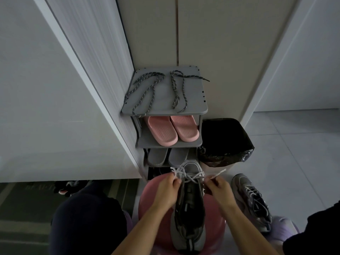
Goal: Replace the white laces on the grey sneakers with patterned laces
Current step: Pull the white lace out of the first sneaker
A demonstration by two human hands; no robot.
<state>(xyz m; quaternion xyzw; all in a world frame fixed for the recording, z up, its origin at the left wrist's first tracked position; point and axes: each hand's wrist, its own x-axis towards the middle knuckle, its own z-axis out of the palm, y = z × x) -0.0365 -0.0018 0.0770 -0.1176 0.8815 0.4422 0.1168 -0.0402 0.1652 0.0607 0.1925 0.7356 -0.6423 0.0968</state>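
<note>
Grey sneaker (189, 208) sits bottom centre on the pink stool (147, 196). My left hand (166, 190) and right hand (219, 188) each pinch the white lace (191, 176) near the toe. Unlacing, I reckon; next, draw it free of the last eyelets, then fetch the patterned laces (156, 89) at upper centre.

Person seen from above. L forearm (147, 221) & R forearm (237, 218) are bare from wrist to frame bottom. L hand (166, 190) & R hand (218, 189) are bare too; light is dim, so finer detail can't be made out. Legs in dark trousers (95, 236), navy-to-black, plain smooth fabric w/ soft folds. L knee (88, 214) shows as a big rounded dark shape, R knee (316, 230) only partly in frame at the edge. Pale lilac fabric (283, 230) sits just inside each knee; can't tell if it's a garment.
</note>
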